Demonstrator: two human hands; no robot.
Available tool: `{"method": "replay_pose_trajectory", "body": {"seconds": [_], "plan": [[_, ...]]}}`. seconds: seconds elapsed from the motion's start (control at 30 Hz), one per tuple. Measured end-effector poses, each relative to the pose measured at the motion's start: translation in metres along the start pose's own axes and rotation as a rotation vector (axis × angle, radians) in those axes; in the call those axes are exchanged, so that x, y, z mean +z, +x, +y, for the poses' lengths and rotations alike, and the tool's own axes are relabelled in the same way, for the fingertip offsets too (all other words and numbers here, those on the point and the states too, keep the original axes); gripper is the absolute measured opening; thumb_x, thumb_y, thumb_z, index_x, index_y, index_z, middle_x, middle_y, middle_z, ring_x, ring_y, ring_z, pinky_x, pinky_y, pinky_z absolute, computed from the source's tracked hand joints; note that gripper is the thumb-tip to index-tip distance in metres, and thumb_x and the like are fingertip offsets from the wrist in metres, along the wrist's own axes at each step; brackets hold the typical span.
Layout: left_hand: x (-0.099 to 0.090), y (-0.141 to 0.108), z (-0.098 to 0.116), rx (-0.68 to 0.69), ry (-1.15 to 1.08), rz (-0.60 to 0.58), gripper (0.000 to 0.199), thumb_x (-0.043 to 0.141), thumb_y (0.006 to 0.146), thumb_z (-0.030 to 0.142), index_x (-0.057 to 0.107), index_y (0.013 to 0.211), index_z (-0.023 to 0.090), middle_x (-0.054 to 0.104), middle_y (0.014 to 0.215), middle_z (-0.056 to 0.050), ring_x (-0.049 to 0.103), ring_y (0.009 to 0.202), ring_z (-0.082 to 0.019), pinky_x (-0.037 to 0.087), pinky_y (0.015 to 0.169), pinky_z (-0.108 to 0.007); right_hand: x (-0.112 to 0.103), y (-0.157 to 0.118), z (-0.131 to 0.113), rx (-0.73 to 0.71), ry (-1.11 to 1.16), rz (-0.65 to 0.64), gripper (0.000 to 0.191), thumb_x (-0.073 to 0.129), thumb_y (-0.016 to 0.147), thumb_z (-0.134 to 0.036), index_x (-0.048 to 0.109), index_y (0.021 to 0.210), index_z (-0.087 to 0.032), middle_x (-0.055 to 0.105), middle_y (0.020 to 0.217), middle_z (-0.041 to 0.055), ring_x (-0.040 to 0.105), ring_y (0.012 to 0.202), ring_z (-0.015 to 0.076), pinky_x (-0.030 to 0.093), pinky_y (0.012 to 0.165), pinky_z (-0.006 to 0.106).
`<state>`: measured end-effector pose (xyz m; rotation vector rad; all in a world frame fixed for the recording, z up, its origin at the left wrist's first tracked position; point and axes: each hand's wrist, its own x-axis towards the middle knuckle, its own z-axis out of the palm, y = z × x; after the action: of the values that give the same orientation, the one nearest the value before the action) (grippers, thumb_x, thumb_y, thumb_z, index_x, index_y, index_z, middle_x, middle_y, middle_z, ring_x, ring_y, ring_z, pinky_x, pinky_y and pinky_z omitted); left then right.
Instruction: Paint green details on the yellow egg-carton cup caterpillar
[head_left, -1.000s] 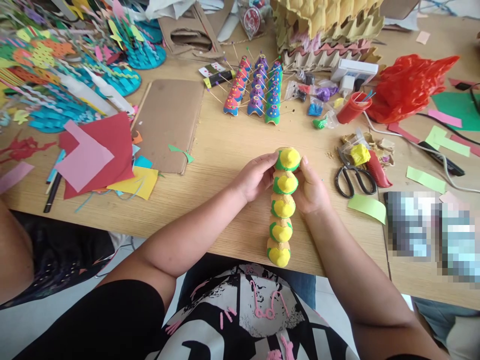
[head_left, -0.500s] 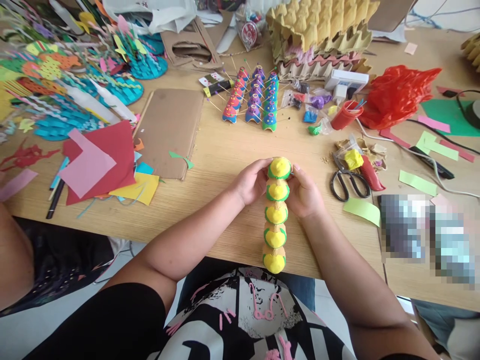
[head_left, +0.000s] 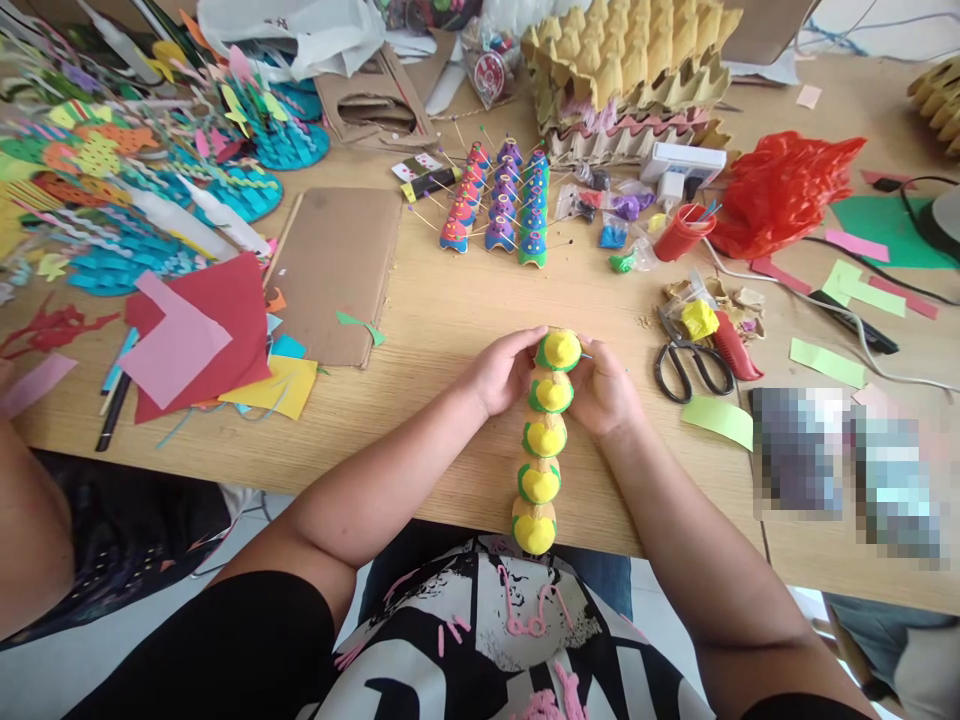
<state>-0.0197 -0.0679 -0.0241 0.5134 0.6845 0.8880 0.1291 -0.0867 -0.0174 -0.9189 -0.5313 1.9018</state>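
A strip of egg-carton bumps (head_left: 543, 437), topped with yellow and edged in green, runs lengthwise toward my body above the table's front edge. My left hand (head_left: 510, 372) grips its far end from the left side. On the other side my right hand (head_left: 602, 388) closes on the same end, and a thin blue stick tip shows by its fingers. Most fingertips are hidden behind the strip. Three painted strips, red (head_left: 465, 200), purple (head_left: 504, 200) and blue-green (head_left: 534, 210), stand farther back with pins in them.
Black scissors (head_left: 690, 365) and a red cup (head_left: 684, 232) lie to the right, near a red plastic bag (head_left: 784, 195). Cardboard (head_left: 330, 270) and coloured paper (head_left: 195, 330) are at left. Egg trays (head_left: 630, 60) are stacked behind. Another person's arm (head_left: 30, 520) shows at far left.
The near end of the yellow strip has swung slightly to the left. Both hands still hold its far end. The whole view has shifted a little.
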Motion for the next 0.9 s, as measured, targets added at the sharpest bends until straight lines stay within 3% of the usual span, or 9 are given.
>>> {"method": "replay_pose_trajectory", "body": {"seconds": [0.1,0.27,0.6,0.77,0.9], "plan": [[0.0014,-0.0003,0.0012,-0.004,-0.015,0.016,0.034,0.08,0.083,0.055,0.074,0.083,0.021,0.077,0.08,-0.004,0.073,0.081,-0.022,0.058,0.081,-0.036,-0.0015,0.001,0.0006,-0.014,-0.006,-0.013,0.031,0.078,0.079,-0.055,0.07,0.092,-0.028,0.082,0.09,0.0058,0.076,0.113,0.0335,0.066,0.099,0.053],[0.0009,0.0019,0.0,0.0,-0.074,0.031,0.026,0.084,0.083,0.043,0.08,0.091,0.019,0.081,0.088,-0.003,0.074,0.082,-0.017,0.058,0.083,-0.029,-0.0039,0.0026,0.0012,-0.014,0.009,-0.02,0.033,0.077,0.082,-0.055,0.072,0.098,-0.027,0.082,0.09,0.0031,0.078,0.107,0.0309,0.066,0.096,0.051],[0.0023,0.0041,-0.0037,0.082,0.01,0.024,0.045,0.089,0.078,0.059,0.08,0.098,0.02,0.082,0.095,-0.004,0.075,0.092,-0.02,0.057,0.087,-0.032,-0.007,0.0067,0.003,-0.094,-0.009,-0.024,0.038,0.078,0.084,-0.062,0.072,0.101,-0.029,0.083,0.091,0.0009,0.078,0.105,0.0284,0.067,0.095,0.048],[-0.0017,0.0054,-0.0048,0.104,0.059,-0.006,0.044,0.09,0.076,0.06,0.081,0.1,0.024,0.082,0.1,-0.004,0.075,0.098,-0.022,0.058,0.089,-0.034,-0.0063,0.007,0.0034,-0.098,-0.009,-0.046,0.041,0.077,0.084,-0.066,0.073,0.101,-0.029,0.083,0.092,0.0011,0.079,0.105,0.0281,0.067,0.095,0.048],[-0.0044,0.0063,-0.0052,0.079,0.036,0.0,0.046,0.09,0.074,0.063,0.08,0.098,0.025,0.081,0.099,-0.005,0.074,0.096,-0.023,0.058,0.087,-0.036,-0.0084,0.0081,0.0043,-0.124,-0.01,-0.041,0.037,0.082,0.081,-0.059,0.074,0.099,-0.027,0.082,0.088,-0.0009,0.076,0.086,0.0228,0.067,0.092,0.043]]}}
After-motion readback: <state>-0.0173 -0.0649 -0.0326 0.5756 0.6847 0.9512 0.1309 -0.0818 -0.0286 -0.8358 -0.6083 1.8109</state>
